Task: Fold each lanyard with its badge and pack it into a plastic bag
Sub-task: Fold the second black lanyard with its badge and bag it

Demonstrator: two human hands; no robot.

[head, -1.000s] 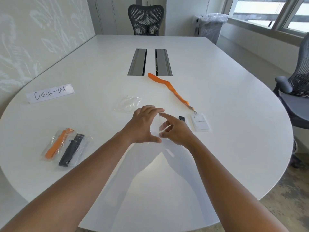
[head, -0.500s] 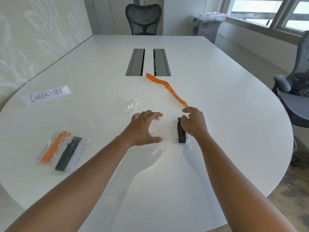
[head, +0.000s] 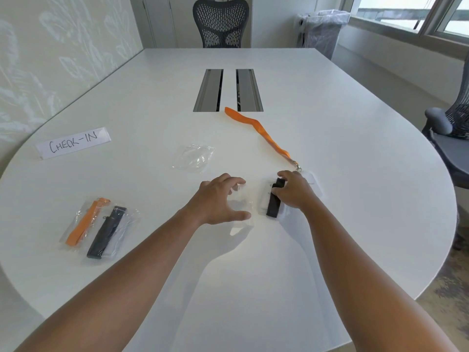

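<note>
On the table (head: 330, 138), near edge: two hands work side by side.
Left hand (head: 218, 203): spread over a clear bag (head: 243, 212), fingers curled and pinning it flat, likely so its mouth stays put for loading.
Right hand (head: 294, 191): closing on the folded black lanyard (head: 274, 201), which lies on its badge just right of the bag.
Orange lanyard (head: 261, 130): unfolded, stretched away behind the right hand, waiting.
Spare bag (head: 194, 157): empty, beyond the left hand.
Packed bags (head: 99, 226): two, set aside far left.

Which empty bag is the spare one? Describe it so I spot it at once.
On the white table, look just nearer than the two metal slots, left of the loose orange lanyard. The crumpled clear bag lies alone there, holding nothing, with neither hand on it.
</note>
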